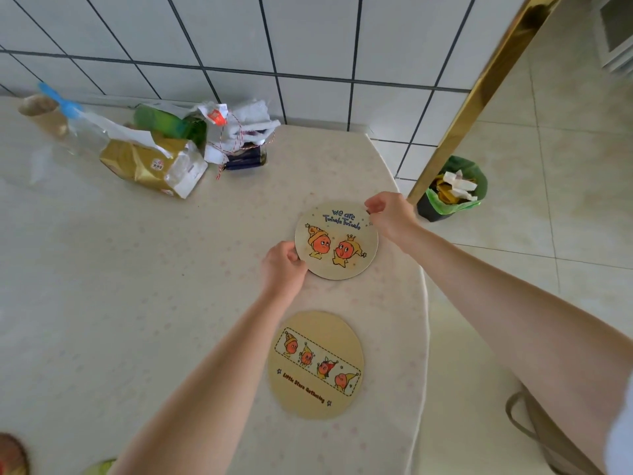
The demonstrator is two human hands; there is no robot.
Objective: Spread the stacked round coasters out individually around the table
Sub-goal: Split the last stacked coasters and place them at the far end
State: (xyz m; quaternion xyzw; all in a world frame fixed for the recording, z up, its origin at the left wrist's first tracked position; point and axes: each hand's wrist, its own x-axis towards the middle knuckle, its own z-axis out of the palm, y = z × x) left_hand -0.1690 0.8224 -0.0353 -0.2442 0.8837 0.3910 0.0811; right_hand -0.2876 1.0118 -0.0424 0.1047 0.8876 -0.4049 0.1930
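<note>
Both hands pinch one coaster [337,241] near the worktop's [137,286] right edge: left hand [281,267] at its near-left rim, right hand [388,212] at its far-right rim. A second coaster [315,365] lies flat nearer the person, apart from it.

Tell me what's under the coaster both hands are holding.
The held coaster lies on the tablecloth; whether more coasters sit beneath it is hidden.
</note>
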